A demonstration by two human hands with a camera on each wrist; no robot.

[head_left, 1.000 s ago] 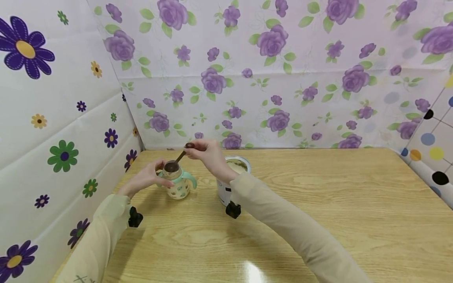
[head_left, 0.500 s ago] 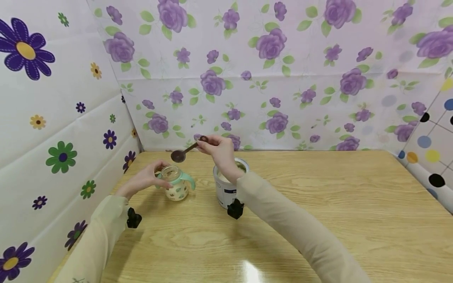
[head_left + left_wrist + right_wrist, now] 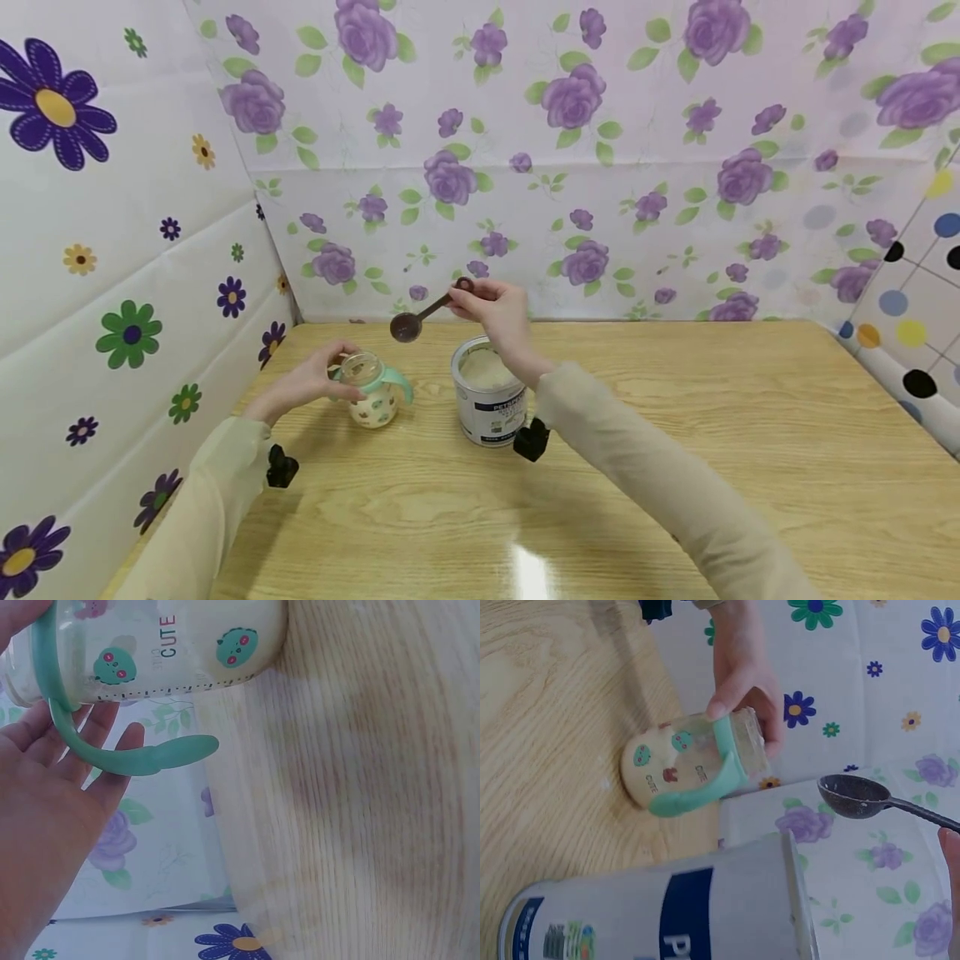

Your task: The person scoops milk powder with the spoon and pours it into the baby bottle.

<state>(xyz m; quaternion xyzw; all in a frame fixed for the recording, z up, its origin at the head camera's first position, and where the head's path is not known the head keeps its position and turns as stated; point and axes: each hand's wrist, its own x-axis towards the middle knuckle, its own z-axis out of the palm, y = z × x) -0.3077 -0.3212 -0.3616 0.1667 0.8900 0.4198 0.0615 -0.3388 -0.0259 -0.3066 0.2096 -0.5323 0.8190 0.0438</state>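
Note:
My left hand (image 3: 320,379) grips the neck of a clear baby bottle (image 3: 374,410) standing lidless on the table, thumb and fingers on either side. The bottle has mint-green handles, printed cartoon faces and pale contents low down, as the right wrist view shows. Between bottle and can, in the air, my right hand (image 3: 501,315) pinches the handle end of a dark brown measuring scoop (image 3: 406,327). Its bowl looks emptied, with white specks of powder on it in the right wrist view. Below that hand stands an uncovered tin can (image 3: 487,408) holding pale powder (image 3: 485,367).
The wooden table (image 3: 712,433) extends to the right of the can. A floral sheet (image 3: 517,108) hangs at the back, and a flower-print sheet (image 3: 135,225) runs along the left edge. White specks lie on the table near the bottle in the right wrist view.
My right hand has lifted the scoop out of the bottle's mouth and carried it right, over toward the can. My left hand keeps its grip on the bottle, which stays in place.

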